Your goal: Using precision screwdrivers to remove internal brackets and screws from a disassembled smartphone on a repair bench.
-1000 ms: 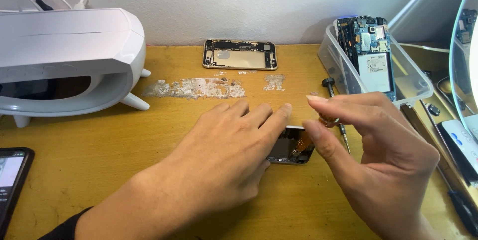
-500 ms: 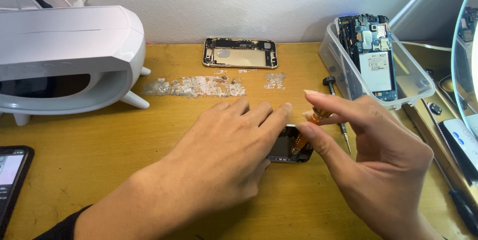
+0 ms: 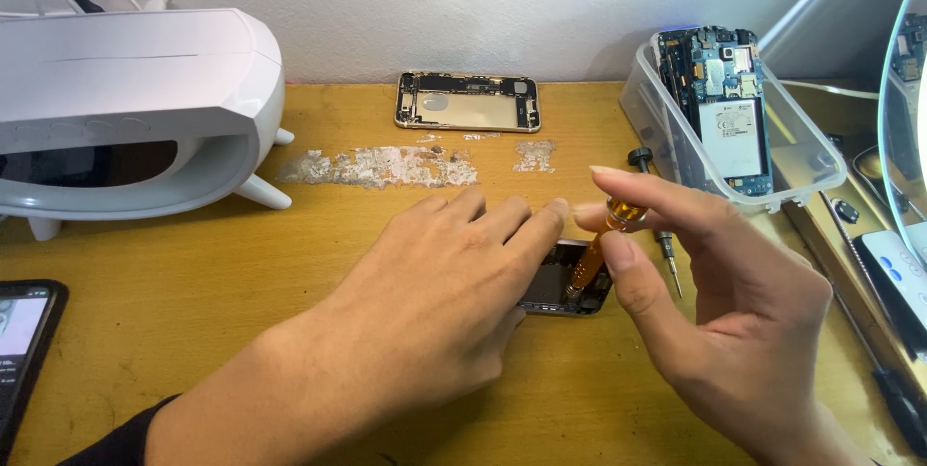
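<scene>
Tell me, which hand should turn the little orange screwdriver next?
Probably the right hand: its fingertips already pinch the orange screwdriver, tip down on the dark phone part. The left hand lies flat on that part.

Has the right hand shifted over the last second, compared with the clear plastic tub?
Barely. The right hand stays just left of the clear tub, its fingertips edging slightly toward the left hand while gripping the orange screwdriver over the small phone.
</scene>
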